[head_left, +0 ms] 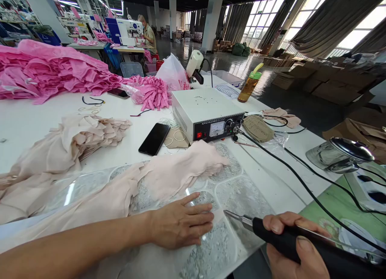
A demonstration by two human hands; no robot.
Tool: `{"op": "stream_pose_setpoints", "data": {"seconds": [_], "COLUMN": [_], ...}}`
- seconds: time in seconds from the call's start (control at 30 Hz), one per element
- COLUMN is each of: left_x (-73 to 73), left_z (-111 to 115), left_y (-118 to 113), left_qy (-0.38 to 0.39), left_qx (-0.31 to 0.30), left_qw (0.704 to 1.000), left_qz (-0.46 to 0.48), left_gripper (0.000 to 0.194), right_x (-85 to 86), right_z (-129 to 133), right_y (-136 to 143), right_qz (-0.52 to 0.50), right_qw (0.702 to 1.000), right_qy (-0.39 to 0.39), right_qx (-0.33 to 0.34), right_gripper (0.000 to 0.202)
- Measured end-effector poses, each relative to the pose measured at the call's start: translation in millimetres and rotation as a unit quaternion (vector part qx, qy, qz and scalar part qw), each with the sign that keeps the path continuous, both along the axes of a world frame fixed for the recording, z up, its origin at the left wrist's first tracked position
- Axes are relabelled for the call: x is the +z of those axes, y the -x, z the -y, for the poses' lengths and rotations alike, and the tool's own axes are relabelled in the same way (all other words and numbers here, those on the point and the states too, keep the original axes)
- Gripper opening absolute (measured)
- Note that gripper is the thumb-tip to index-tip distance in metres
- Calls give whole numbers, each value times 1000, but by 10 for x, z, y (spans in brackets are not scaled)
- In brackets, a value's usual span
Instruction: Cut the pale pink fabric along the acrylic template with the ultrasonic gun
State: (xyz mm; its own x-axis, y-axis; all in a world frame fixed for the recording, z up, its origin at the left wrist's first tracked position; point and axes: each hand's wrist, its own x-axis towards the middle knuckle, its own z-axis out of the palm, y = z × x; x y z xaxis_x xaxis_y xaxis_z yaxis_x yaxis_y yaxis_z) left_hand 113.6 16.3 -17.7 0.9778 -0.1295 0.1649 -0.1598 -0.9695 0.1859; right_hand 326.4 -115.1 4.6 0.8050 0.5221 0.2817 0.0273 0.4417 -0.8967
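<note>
My left hand (183, 222) lies flat, fingers stretched, pressing pale beige fabric onto a glossy patterned sheet (241, 190). In my right hand (298, 242) is a black-handled ultrasonic cutter (277, 234). Its narrow metal tip points left, close to the fabric's edge just beyond my left fingertips; whether it touches the cloth I cannot tell. A layered pile of pale beige fabric (181, 168) sits just past my left hand, and a larger beige stack (69, 146) lies farther left. A white control box (208, 110) with a meter and a black cable stands behind the fabric.
A black phone (155, 139) lies left of the box. Pink fabric (51, 71) is heaped at the back left. An amber bottle (249, 85) and a lidded glass mug (339, 154) stand to the right. Black cables (289, 174) cross the right side. A person sits at a distant sewing machine (128, 31).
</note>
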Motion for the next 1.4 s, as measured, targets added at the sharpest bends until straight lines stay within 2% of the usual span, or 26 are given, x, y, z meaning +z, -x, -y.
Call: {"op": "stream_pose_setpoints", "data": {"seconds": [0.17,0.37,0.67,0.93,1.2,1.4], "left_x": [69,15,2,-15,-17,-32], "left_z": [4,19,20,19,11,3], "left_y": [-17,12,4,9,4,5], "left_qy": [-14,-36,-29,-34,-41,-42], "left_qx": [-16,7,13,11,8,9], "left_qw": [1000,999,999,998,998,998], "left_qz": [-8,21,37,46,46,50], "left_gripper": [39,35,32,31,33,32], "right_x": [0,-47,4,0,-43,-4], "right_z": [-14,4,-31,-69,-82,-93], "right_y": [9,-16,8,112,109,122], "right_qz": [12,-17,-37,-25,-15,-5], "right_qw": [1000,1000,999,997,996,996], "right_qy": [-2,0,-10,-33,-33,-27], "right_qx": [0,-6,5,71,81,88], "right_gripper": [17,15,18,11,9,11]}}
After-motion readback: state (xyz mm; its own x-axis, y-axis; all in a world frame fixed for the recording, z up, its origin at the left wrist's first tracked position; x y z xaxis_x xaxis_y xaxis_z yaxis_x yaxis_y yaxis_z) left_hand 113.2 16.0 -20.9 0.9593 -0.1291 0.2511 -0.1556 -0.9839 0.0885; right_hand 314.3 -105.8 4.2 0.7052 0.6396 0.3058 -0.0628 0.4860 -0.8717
